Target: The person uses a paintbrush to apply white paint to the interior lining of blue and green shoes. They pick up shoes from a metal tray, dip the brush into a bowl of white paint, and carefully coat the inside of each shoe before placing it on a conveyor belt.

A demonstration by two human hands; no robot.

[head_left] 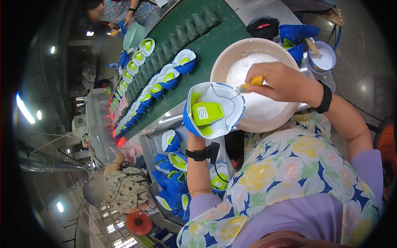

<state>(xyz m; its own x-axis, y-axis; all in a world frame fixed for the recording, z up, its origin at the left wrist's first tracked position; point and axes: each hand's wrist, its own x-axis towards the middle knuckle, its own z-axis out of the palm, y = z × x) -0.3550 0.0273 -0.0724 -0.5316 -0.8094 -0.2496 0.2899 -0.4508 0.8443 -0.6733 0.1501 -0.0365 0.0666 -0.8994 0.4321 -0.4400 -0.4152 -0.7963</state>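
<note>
My left hand (pixel 196 139) holds up a blue shoe upper (pixel 225 108) from below, its white underside facing me and a lime-green piece with a printed label inside. Most of that hand is hidden behind the upper. Closed round a brush with a yellow handle (pixel 255 81), my right hand (pixel 276 78) brings the brush end to the upper's right edge. Whether the bristles touch it, I cannot make out. Beneath both lies a wide pale pink basin (pixel 221 62) with white liquid in it.
A green conveyor belt (pixel 231 33) carries rows of blue uppers (pixel 168 77) and dark shoe lasts (pixel 182 36). More uppers (pixel 171 182) are heaped at lower left. A white-filled bucket (pixel 321 58) stands at right. Two people (pixel 126 188) (pixel 124 12) work along the belt.
</note>
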